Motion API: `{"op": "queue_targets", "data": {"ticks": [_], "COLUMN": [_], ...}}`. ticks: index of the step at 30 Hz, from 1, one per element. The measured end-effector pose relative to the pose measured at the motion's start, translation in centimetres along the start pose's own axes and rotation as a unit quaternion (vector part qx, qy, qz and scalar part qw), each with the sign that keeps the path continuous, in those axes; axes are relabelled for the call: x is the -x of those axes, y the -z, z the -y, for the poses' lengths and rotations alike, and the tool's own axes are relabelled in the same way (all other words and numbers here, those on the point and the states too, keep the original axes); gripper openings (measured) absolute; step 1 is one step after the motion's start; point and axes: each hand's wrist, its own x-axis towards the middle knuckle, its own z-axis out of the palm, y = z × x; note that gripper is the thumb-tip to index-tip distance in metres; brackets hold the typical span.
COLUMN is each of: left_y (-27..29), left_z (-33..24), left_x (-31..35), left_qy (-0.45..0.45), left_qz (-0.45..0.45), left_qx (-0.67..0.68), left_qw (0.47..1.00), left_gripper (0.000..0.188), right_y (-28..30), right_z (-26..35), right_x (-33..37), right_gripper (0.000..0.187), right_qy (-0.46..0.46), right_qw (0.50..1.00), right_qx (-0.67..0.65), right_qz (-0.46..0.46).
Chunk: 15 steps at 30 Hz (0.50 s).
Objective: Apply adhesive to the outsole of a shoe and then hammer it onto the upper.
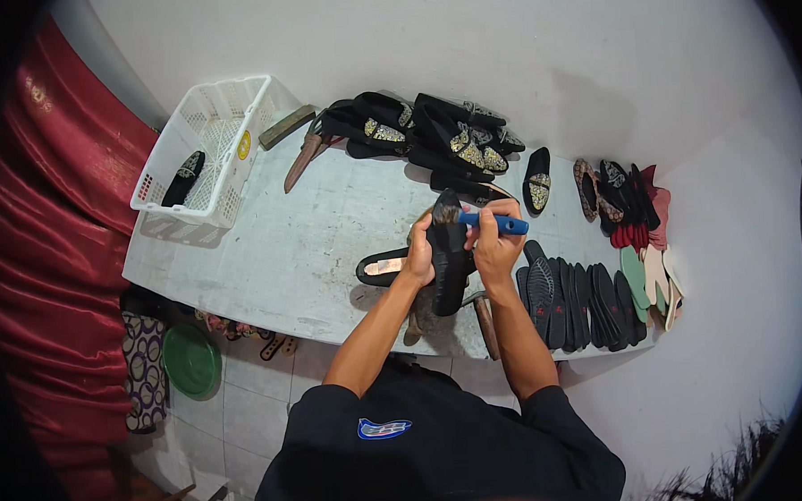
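Observation:
My left hand (418,254) is closed around the side of a black shoe (449,280), holding it above the table with its dark underside facing up, as far as I can tell. In my right hand (492,248) is a brush (505,223) with a blue handle. Its bristles touch the shoe near the far end. A second black shoe (383,266) with a pale insole lies on the table beside my left hand. Next to my right forearm, a hammer (486,327) rests by the near edge.
Black shoes with patterned fronts (459,140) are heaped at the back. A white plastic crate (228,191) holding one shoe stands at the left. Several black soles (575,306) line the right side of the white table (267,265). A green basin (191,360) sits below.

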Motion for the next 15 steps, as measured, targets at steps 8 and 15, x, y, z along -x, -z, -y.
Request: {"op": "queue_targets", "data": {"ticks": [8, 15], "left_y": [-2.8, 0.1], "left_z": [-1.0, 0.7], "left_x": [-0.2, -0.3], "left_qy": [-0.009, -0.011], "left_qz": [-0.011, -0.016], "left_qx": [-0.014, 0.003], "left_qw": [1.000, 1.000], "left_gripper": [0.064, 0.064], "right_y": [0.8, -0.8], "right_z": [0.3, 0.1], "right_x": [-3.7, -1.6], "right_gripper": [0.008, 0.011], "right_qy": [0.009, 0.039], "right_qw": [0.995, 0.996], "right_qx": [0.020, -0.004], "right_qz": [-0.100, -0.079]}}
